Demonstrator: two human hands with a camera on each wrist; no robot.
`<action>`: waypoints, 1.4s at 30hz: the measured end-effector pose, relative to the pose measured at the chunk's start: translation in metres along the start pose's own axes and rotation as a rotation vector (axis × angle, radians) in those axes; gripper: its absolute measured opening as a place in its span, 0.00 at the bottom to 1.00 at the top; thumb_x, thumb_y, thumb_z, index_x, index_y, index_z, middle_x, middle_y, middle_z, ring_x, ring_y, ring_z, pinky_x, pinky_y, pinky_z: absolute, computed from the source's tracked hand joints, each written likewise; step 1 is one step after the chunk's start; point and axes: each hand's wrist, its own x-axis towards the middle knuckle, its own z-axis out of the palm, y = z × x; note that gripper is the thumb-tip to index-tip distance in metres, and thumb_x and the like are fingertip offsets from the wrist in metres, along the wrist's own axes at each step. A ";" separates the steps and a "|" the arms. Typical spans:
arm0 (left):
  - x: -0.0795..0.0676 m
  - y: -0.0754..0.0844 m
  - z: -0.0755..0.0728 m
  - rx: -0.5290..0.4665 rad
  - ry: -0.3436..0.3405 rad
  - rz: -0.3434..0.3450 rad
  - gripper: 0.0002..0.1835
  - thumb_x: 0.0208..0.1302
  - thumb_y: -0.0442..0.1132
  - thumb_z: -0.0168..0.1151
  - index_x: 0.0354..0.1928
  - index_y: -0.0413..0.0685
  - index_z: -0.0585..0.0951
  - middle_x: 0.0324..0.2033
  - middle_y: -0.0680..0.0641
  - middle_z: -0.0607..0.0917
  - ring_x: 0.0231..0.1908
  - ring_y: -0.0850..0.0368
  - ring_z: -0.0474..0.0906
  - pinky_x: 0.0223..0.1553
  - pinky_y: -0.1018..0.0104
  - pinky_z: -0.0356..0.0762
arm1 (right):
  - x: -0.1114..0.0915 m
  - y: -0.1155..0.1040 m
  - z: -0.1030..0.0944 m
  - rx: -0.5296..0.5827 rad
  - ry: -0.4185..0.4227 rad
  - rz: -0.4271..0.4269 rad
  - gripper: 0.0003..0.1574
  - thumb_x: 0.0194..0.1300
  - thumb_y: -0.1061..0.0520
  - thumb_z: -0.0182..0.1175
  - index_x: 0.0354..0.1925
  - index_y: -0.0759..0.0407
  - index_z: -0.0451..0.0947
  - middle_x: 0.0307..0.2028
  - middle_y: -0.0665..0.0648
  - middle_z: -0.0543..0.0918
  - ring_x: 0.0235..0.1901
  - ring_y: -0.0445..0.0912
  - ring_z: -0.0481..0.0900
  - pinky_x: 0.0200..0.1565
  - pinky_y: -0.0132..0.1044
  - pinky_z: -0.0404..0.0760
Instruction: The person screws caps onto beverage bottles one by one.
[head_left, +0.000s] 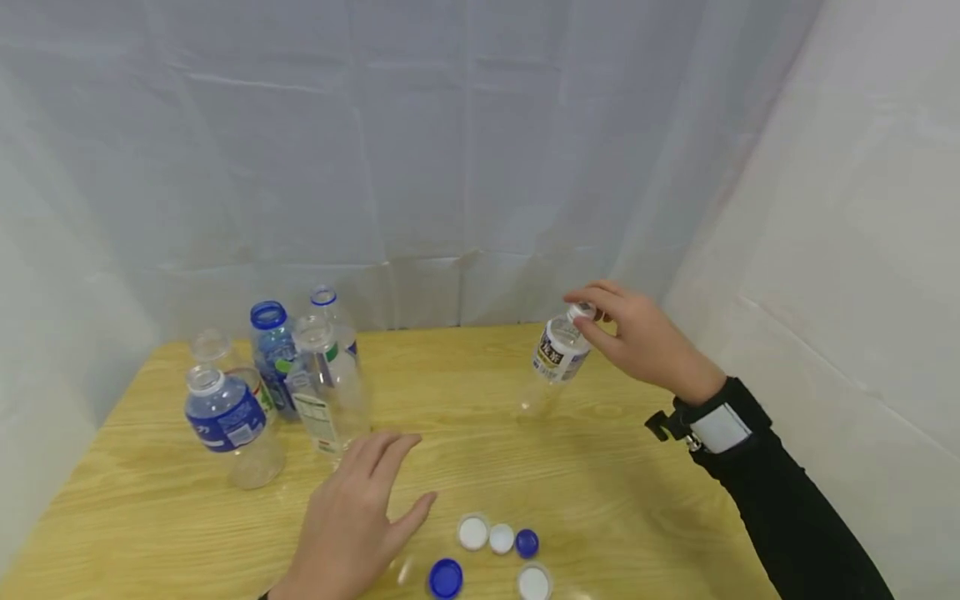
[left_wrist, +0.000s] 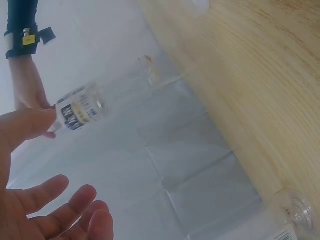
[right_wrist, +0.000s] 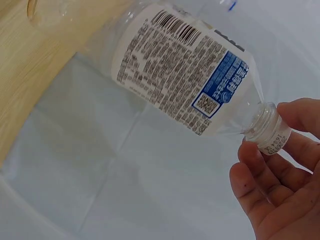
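Observation:
My right hand (head_left: pixel 637 337) pinches the white cap (right_wrist: pixel 275 139) of a clear plastic bottle (head_left: pixel 561 352) between thumb and fingers. The bottle leans, with its neck toward the hand and its base low over the table; a white label with dark print wraps its upper part. My left hand (head_left: pixel 352 512) holds nothing, its fingers extended and thumb spread. In the head view it lies in front of a tall clear bottle (head_left: pixel 318 400) with a green-and-white label, whose lower end it partly hides. The left wrist view shows the fingers (left_wrist: pixel 75 205) apart from the labelled bottle.
Several uncapped bottles stand at the left, including a blue one (head_left: pixel 273 358) and one with a blue label (head_left: pixel 228 417). Near the front lie loose caps, among them a large blue cap (head_left: pixel 446 578) and a white cap (head_left: pixel 473 532). White sheeting (head_left: pixel 420 167) hangs behind the wooden table (head_left: pixel 450 375).

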 end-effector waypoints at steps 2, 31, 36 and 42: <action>-0.001 0.000 0.000 -0.001 0.004 0.000 0.37 0.48 0.53 0.80 0.60 0.50 0.79 0.51 0.51 0.80 0.48 0.55 0.79 0.31 0.65 0.84 | -0.001 0.016 -0.002 -0.016 -0.019 0.063 0.21 0.75 0.59 0.59 0.63 0.60 0.77 0.53 0.58 0.81 0.41 0.46 0.80 0.39 0.42 0.82; -0.012 -0.001 -0.003 0.024 0.020 -0.015 0.29 0.48 0.47 0.79 0.54 0.50 0.83 0.46 0.51 0.82 0.45 0.56 0.79 0.28 0.66 0.82 | -0.012 0.154 -0.010 -0.097 -0.127 0.458 0.23 0.76 0.66 0.50 0.65 0.72 0.71 0.57 0.74 0.75 0.52 0.65 0.78 0.48 0.57 0.79; -0.014 0.000 -0.004 0.031 0.021 -0.022 0.28 0.48 0.47 0.79 0.53 0.50 0.84 0.46 0.52 0.82 0.43 0.57 0.78 0.27 0.68 0.81 | -0.011 0.159 -0.006 -0.101 -0.115 0.475 0.23 0.77 0.65 0.50 0.65 0.71 0.72 0.60 0.75 0.74 0.52 0.66 0.79 0.46 0.56 0.79; -0.018 0.001 -0.005 0.044 0.011 -0.044 0.27 0.49 0.49 0.78 0.52 0.50 0.83 0.45 0.53 0.81 0.44 0.57 0.77 0.29 0.66 0.82 | 0.000 0.156 -0.001 -0.127 -0.136 0.477 0.25 0.77 0.60 0.51 0.67 0.67 0.72 0.63 0.73 0.75 0.41 0.63 0.81 0.34 0.50 0.73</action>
